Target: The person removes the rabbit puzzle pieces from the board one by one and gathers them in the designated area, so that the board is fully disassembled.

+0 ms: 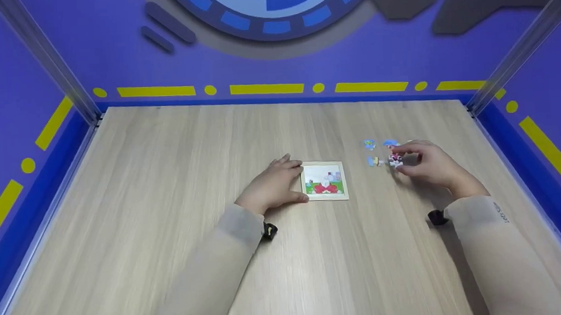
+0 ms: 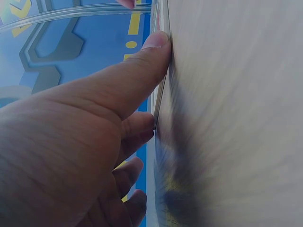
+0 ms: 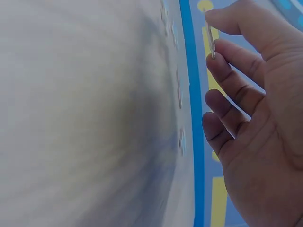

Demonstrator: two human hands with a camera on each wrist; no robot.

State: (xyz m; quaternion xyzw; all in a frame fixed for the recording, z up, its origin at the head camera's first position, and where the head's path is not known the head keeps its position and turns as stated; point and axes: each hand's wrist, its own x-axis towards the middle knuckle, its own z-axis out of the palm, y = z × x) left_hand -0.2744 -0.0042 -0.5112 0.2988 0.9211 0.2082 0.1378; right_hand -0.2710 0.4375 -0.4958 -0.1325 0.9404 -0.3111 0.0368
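Note:
A small square picture puzzle in a pale wooden frame (image 1: 345,181) lies flat on the table; its picture is partly filled, with a white area at the top. My left hand (image 1: 275,186) rests at its left side, thumb by the near corner and fingertips by the far one. In the left wrist view, the thumb (image 2: 128,78) and index finger touch the frame's edge. To the right, my right hand (image 1: 432,163) pinches a puzzle piece (image 1: 395,159) between thumb and fingers. The right wrist view shows this thin piece (image 3: 211,38) edge-on, above the table.
Loose puzzle pieces lie right of the frame: a blue one (image 1: 369,144), a blue and yellow one (image 1: 374,161), and another blue one (image 1: 390,143) partly behind the right hand. Purple-blue panels (image 1: 275,70) enclose the wooden table (image 1: 163,150) at the back and sides.

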